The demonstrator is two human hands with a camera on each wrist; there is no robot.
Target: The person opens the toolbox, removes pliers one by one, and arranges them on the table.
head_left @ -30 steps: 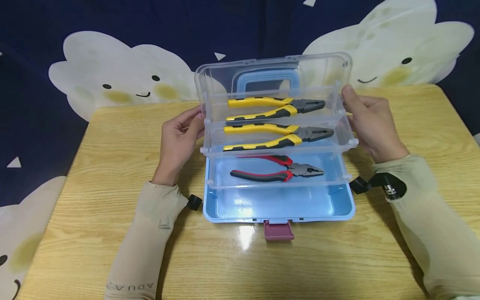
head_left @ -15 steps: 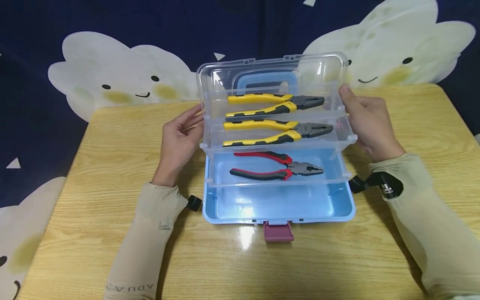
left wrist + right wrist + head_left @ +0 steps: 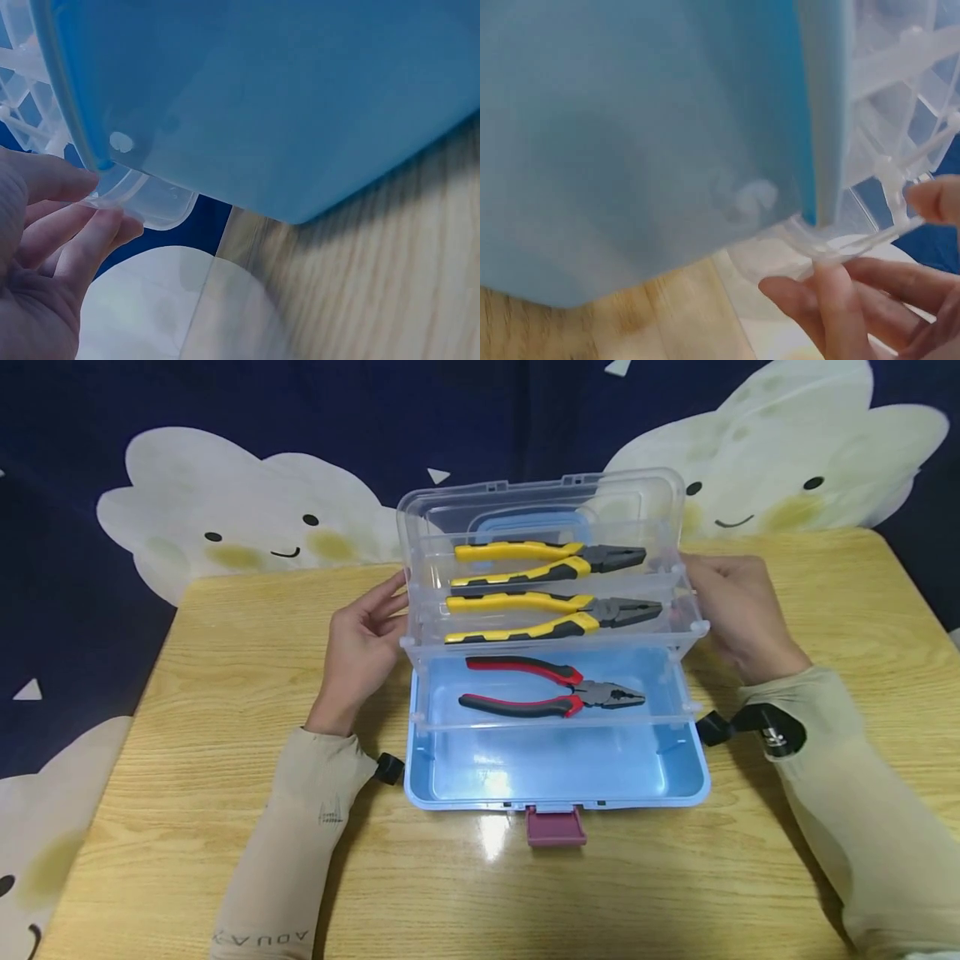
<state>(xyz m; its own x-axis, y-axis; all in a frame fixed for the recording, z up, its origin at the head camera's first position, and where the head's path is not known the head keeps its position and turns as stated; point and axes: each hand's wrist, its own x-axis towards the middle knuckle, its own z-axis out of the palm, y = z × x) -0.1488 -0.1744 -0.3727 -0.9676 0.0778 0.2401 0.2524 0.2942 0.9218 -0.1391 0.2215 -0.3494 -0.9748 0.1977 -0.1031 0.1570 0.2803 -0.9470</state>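
Forearms flank the blue box (image 3: 547, 764); your left hand (image 3: 360, 643) and right hand (image 3: 742, 614) have fingers pinching opposite edges of the clear lid (image 3: 540, 497). Between the fingers: upper yellow pliers (image 3: 577, 561), lower yellow pliers (image 3: 581, 607). Nearer you than the fingers: red-black pliers (image 3: 573, 687), maroon latch (image 3: 555, 827).

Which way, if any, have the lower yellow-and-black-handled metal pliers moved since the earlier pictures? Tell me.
Yes: in the head view, the lower yellow pliers moved slightly upward, farther from the rectangular purple plastic latch.
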